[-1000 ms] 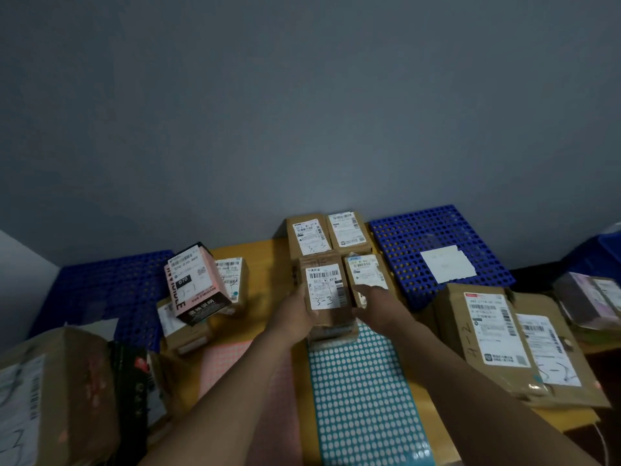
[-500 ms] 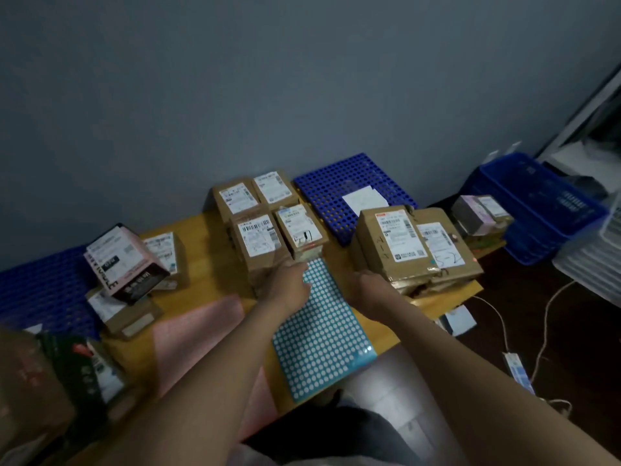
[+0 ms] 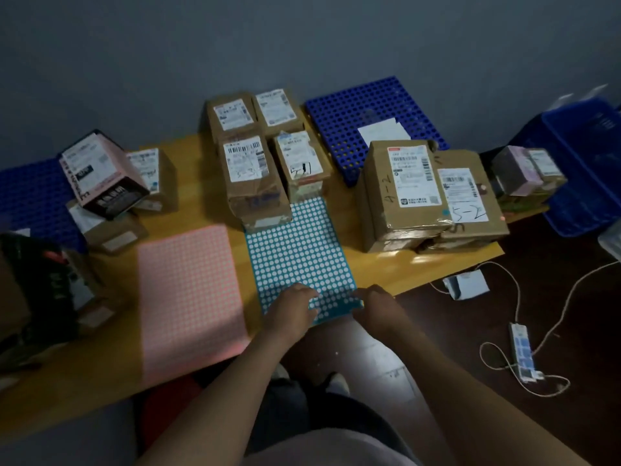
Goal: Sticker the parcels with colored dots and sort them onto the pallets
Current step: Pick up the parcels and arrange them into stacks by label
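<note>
— Yellow wooden table, grey wall behind it. What are the hands doing?

— Both are at the near end of the blue sticker sheet. The left hand lies on it with its fingers bent, the tips touching the dots and holding nothing. The right hand touches the sheet's near right corner. Whether it pinches the edge, I cannot tell.

— And around the sheet?

— A pink sticker sheet lies just to its left, hanging over the table's near edge. At the blue sheet's far end stand four labelled parcels, two in front and two behind, close together. To the right are two larger boxes, side by side.

— The pallets?

— The right pallet lies behind those boxes with a white paper on it. The left pallet is at the far left, beside a tilted pink box that leans on other parcels.
</note>
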